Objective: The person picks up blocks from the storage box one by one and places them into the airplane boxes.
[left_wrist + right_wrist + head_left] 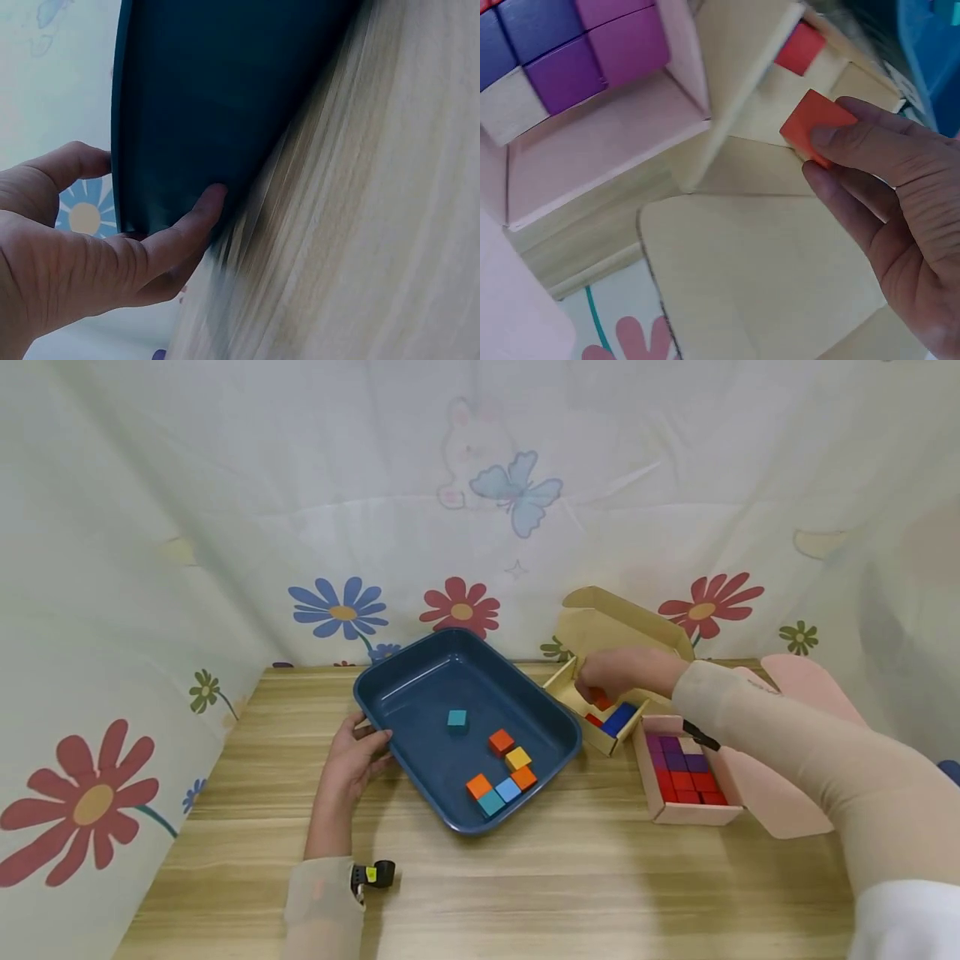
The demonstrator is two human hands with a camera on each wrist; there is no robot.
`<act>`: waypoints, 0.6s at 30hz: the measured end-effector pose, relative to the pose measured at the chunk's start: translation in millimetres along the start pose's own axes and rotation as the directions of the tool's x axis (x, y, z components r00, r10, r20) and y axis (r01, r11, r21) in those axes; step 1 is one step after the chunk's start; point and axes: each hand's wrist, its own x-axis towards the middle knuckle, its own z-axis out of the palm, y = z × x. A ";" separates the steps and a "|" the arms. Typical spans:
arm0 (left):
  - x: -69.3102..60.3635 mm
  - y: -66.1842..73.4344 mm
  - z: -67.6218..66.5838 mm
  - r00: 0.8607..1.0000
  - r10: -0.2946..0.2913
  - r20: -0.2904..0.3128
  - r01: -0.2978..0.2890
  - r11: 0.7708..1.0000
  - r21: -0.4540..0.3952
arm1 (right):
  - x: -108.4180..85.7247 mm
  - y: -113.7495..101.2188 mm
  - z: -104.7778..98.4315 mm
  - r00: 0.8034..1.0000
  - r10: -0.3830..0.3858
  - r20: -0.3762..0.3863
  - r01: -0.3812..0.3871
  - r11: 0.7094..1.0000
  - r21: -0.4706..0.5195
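Observation:
At the left edge of a dark blue tray [416, 727], my left hand [356, 752] holds the rim, thumb at the edge and fingers against the outer side. Several coloured cubes lie in the tray, among them a teal cube [457, 720] and a yellow cube [517, 758]. My right hand [900, 180] pinches an orange cube [814, 124] between thumb and fingers, over the open yellow box [555, 681]. Inside that box are blue cubes [619, 719] and a red cube [801, 48]. The box's far interior is partly hidden by my right hand in the head view.
A pink box [693, 814] stands open right of the yellow box, holding red, purple and pale cubes; its lid [780, 777] spreads to the right. The yellow box's raised lid [622, 627] leans near the flowered curtain [420, 543] behind the wooden table [525, 893].

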 end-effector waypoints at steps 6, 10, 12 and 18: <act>-1.2 -1.8 -1.3 1.000 0.013 -0.002 -0.013 1.000 0.002 | 7.5 6.4 16.4 0.999 -0.038 -0.004 0.038 0.999 -0.013; -1.7 -3.1 -1.7 1.000 0.004 -0.003 -0.004 1.000 -0.007 | 9.6 7.6 25.3 0.999 -0.036 -0.038 0.036 0.999 -0.018; -1.0 -3.5 -1.8 1.000 0.004 -0.002 -0.004 1.000 -0.010 | 10.1 7.4 28.1 0.999 -0.026 -0.047 0.025 1.000 -0.018; 1.0 -3.7 -1.6 1.000 0.000 0.005 0.000 1.000 -0.014 | 11.5 5.2 33.4 1.000 -0.008 -0.007 0.008 1.000 0.007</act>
